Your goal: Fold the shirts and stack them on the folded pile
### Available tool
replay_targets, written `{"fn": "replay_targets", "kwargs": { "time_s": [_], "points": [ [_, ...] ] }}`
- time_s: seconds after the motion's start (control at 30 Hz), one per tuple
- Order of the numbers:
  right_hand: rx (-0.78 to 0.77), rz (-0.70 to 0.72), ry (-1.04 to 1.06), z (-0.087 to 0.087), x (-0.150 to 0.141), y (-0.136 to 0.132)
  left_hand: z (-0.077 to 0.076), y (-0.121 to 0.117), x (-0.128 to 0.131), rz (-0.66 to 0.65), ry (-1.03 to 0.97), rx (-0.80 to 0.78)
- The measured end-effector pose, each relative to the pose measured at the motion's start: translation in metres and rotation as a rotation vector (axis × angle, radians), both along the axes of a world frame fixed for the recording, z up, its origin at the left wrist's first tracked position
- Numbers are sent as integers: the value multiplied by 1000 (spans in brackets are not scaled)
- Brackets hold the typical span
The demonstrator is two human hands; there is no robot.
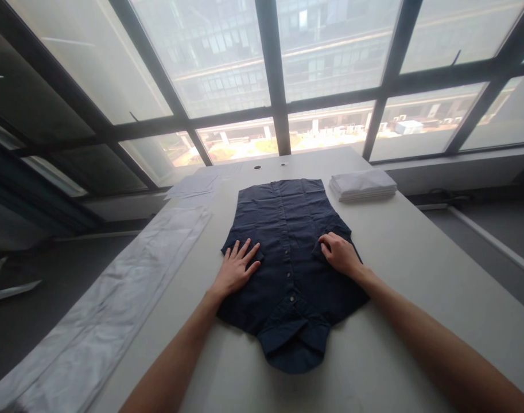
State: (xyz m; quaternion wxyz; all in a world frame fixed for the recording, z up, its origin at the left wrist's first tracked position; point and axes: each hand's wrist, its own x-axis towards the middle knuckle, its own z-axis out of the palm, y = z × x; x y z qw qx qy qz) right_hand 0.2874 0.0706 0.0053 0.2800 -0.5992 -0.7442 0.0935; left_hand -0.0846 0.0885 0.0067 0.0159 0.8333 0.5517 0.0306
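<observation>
A dark navy button-up shirt [268, 287] lies front side up on the white table [399, 275], its collar toward me and its hem toward the window. Small buttons run down its middle. My left hand [237, 267] rests flat on the shirt's left side with the fingers spread, over what looks like a folded-in sleeve end. On the opposite side, my right hand [338, 252] has its fingers curled and pinched on the shirt's sleeve cloth near the edge.
A stack of folded white cloth [363, 186] sits beyond the shirt at the right. Along the table's left edge lies a long white cloth [111, 304], with white sheets [195, 184] farther back. Dark-framed windows [279, 86] stand behind the table.
</observation>
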Motion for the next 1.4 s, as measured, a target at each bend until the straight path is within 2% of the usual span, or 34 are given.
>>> {"fn": "replay_targets", "kwargs": {
  "time_s": [0.1,0.2,0.27,0.37,0.53,0.63,0.87,1.0,1.1,1.2,1.27,1.4],
  "points": [
    [98,-11,100,5,2,0,1,0,0,2,-1,-3],
    [255,-109,167,10,10,3,2,-1,1,3,-11,-2],
    [293,-172,168,10,17,6,1,-1,2,7,-21,4],
    [257,-185,115,5,23,11,1,-2,2,16,-25,18],
    [9,-167,-136,-15,14,10,1,-2,3,17,-22,27],
    [-81,-162,-238,-22,9,9,2,-3,4,22,-21,16],
    [-99,-156,-246,-23,8,9,2,-2,4,25,-14,17],
    [-20,-195,-187,-17,8,9,1,-1,3,20,-9,23],
    [105,-278,-33,-8,24,17,0,-1,3,20,-5,29],
    [214,-359,152,-3,53,30,0,-1,3,20,1,32],
    [213,-383,189,-6,72,37,0,-1,3,18,6,30],
    [77,-390,97,-18,89,39,0,-1,3,20,11,33]
  ]
}}
